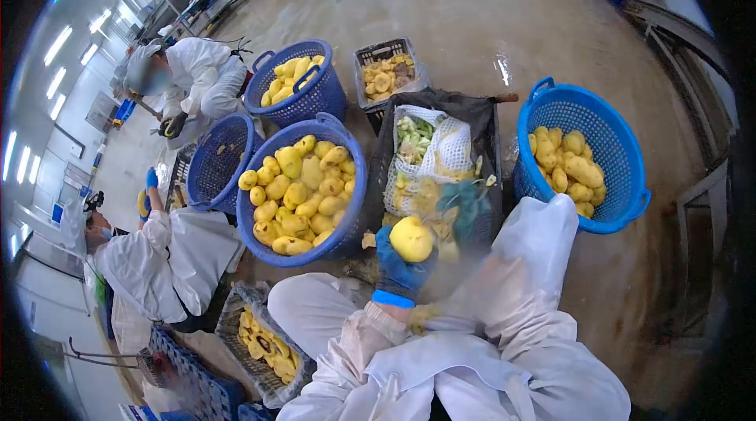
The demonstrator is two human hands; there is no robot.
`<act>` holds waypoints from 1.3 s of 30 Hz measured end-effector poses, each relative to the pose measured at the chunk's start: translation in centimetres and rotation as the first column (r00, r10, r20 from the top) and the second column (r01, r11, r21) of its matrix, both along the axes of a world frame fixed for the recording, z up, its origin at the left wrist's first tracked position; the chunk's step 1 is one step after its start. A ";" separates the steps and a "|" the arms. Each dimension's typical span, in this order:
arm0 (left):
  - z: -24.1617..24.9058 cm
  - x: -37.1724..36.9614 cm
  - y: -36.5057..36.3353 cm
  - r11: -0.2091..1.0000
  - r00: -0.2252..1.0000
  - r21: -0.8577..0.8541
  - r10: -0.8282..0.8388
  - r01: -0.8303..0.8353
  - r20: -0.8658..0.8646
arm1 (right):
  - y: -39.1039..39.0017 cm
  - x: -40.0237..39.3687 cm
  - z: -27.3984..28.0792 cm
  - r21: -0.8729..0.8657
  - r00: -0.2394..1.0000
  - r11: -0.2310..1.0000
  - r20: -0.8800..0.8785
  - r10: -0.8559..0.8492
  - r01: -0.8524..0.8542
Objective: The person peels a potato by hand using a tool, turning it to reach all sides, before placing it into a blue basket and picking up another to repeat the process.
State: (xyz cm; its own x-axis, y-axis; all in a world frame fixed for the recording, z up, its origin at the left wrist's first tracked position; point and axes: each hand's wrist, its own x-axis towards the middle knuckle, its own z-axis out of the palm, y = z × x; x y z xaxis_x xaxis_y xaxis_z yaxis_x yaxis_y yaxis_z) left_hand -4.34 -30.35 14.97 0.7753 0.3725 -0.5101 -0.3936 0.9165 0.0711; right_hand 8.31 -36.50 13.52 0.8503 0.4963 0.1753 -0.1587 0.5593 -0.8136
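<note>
My left hand point(400, 267), in a blue glove, is closed around a round, smooth yellow fruit point(412, 238) in front of my lap. What looks like my right hand point(463, 204), in a teal glove, is smeared over the black-lined crate point(494, 161); its fingers cannot be made out. Inside that crate lie white foam netting point(450, 149) and green and yellow scraps point(415, 137). Just left of it, a purple-blue basket point(356, 200) is heaped with yellow fruit point(303, 196).
A bright blue basket point(622, 141) of yellow fruit stands at right. More baskets point(327, 94) and a crate of cut pieces point(390, 74) stand beyond. Two people in white point(153, 263) sit or crouch at left. A lined crate point(236, 307) of fruit pieces is by my left knee.
</note>
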 end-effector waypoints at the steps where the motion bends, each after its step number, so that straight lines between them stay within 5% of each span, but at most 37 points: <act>1: 0.0 -0.1 0.0 0.998 0.997 -0.028 0.049 -0.051 -0.059 | -0.6 1.6 -0.7 -0.034 0.998 0.999 -0.055 -0.034 0.032; 2: 0.0 0.1 0.2 0.998 0.995 0.021 0.064 -0.063 -0.074 | -0.8 2.7 -1.5 -0.069 0.991 0.995 -0.109 -0.077 0.070; 3: -0.2 0.3 0.2 0.995 0.993 0.063 0.078 -0.072 -0.091 | -0.2 2.4 -2.3 -0.044 0.998 0.999 0.066 -0.016 0.019; 4: -0.4 0.4 -0.2 0.992 0.990 0.098 0.090 -0.079 -0.108 | -0.6 1.6 -3.2 -0.093 0.998 0.996 0.054 0.015 -0.010; 6: -0.6 0.5 -0.3 0.997 0.997 0.081 0.015 -0.009 -0.073 | 0.0 -1.1 -0.1 -0.173 0.997 0.983 0.031 0.072 -0.065; 8: -0.9 -0.2 -0.1 0.995 0.998 0.101 0.008 -0.002 -0.056 | 0.0 3.1 -2.0 -0.222 0.965 0.967 0.256 -0.066 0.125; 10: -1.3 -0.5 0.1 0.988 0.998 0.151 0.035 -0.027 -0.053 | -0.4 2.5 -2.0 -0.105 0.998 0.994 0.060 0.018 -0.012; 11: 0.2 -0.5 -1.3 0.519 0.974 0.842 0.070 0.147 -0.214 | -0.4 1.5 -1.4 -0.054 0.997 0.997 0.039 0.061 -0.059; 12: 1.7 -0.4 -2.6 -0.159 0.825 0.908 0.499 0.387 -0.264 | 0.4 -0.7 -1.0 -0.029 0.980 0.996 0.179 0.084 -0.080; 13: 0.3 0.1 -2.0 -0.156 0.847 0.917 0.464 0.367 -0.260 | 0.2 -1.9 2.0 -0.266 0.984 0.958 0.113 0.140 -0.106; 14: -0.4 0.1 -1.6 -0.153 0.864 0.923 0.431 0.354 -0.260 | 0.1 -0.6 0.9 -0.233 0.995 0.971 0.062 0.073 -0.057; 16: 1.4 -0.3 -1.9 0.333 0.872 0.915 0.347 0.228 -0.344 | -0.1 2.6 -0.8 -0.191 0.995 0.981 -0.099 -0.005 -0.014; 17: 1.1 -0.2 -1.3 0.694 0.934 0.719 0.238 0.027 -0.265 | -0.3 3.7 -0.3 -0.175 0.978 0.985 -0.207 -0.030 -0.007; 18: 0.7 -0.2 -1.2 0.932 0.975 0.343 0.171 -0.113 -0.142 | 0.3 3.0 -2.4 -0.183 0.997 0.983 -0.076 -0.018 0.004; 20: 0.4 -0.4 -2.2 0.454 0.896 0.883 0.333 0.121 -0.294 | 1.2 0.5 -4.0 -0.174 0.998 0.985 0.070 -0.007 0.019; 22: 0.9 -0.4 -2.2 -0.262 0.805 0.862 0.542 0.434 -0.241 | 1.0 0.9 -0.8 -0.174 0.999 0.984 0.008 -0.033 0.034; 24: 1.8 -0.5 -1.9 0.201 0.868 0.943 0.377 0.264 -0.323 | -0.2 3.8 -0.7 -0.234 0.984 0.971 -0.157 -0.080 0.042; 25: 2.1 -0.5 -2.0 0.438 0.903 0.879 0.276 0.188 -0.330 | 0.1 4.1 -1.6 -0.150 0.995 0.987 -0.078 -0.069 0.057; 27: 1.5 -1.1 -1.7 -0.283 0.845 0.861 0.468 0.422 -0.260 | -0.1 1.0 1.2 -0.109 0.957 0.976 -0.243 0.157 -0.188; 28: 1.5 -1.1 -2.0 -0.189 0.869 0.902 0.401 0.388 -0.290 | -0.1 -0.1 2.3 -0.067 0.911 0.952 -0.317 0.265 -0.300; 29: 1.9 -1.1 -2.0 -0.096 0.891 0.929 0.333 0.357 -0.308 | 0.8 1.7 -2.0 -0.173 0.972 0.985 0.226 0.059 -0.019; 30: 2.2 -1.2 -2.0 0.003 0.909 0.944 0.268 0.330 -0.319 | 0.0 2.9 -1.8 -0.193 0.991 0.980 0.117 0.064 -0.041; 32: 2.9 -1.5 -1.2 -0.057 0.916 0.935 0.232 0.350 -0.328 | -0.5 4.6 -0.6 -0.219 0.992 0.971 -0.107 0.069 -0.091; 33: 3.0 -1.9 -1.1 -0.076 0.916 0.929 0.211 0.362 -0.340 | 0.3 3.4 -2.0 -0.081 0.993 0.993 0.076 0.094 -0.088; 36: -1.5 -2.2 0.1 0.508 0.974 0.831 -0.145 0.227 -0.177 | 1.3 0.8 -2.5 -0.155 0.960 0.950 0.032 0.279 -0.271; 37: -4.0 -2.1 0.4 0.385 0.968 0.889 -0.074 0.249 -0.239 | 1.0 2.4 -2.2 -0.216 0.923 0.976 0.368 0.114 -0.035; 38: -0.9 -1.9 0.5 0.787 0.968 0.567 -0.228 0.245 -0.102 | 0.3 4.4 -1.7 -0.247 0.954 0.968 0.281 0.105 -0.034; 39: 2.3 -1.7 0.7 0.980 0.981 0.036 -0.196 0.196 0.001 | 0.4 4.9 -1.4 -0.199 0.991 0.978 0.107 0.086 -0.063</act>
State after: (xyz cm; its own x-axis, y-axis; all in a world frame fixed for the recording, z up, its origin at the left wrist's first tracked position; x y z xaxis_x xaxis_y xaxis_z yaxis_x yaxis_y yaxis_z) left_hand -6.07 -29.60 17.23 0.8372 0.2313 -0.4955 -0.2072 0.9728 0.1041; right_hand 13.18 -36.13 12.12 0.7897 0.5915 0.1630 -0.0935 0.3786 -0.9208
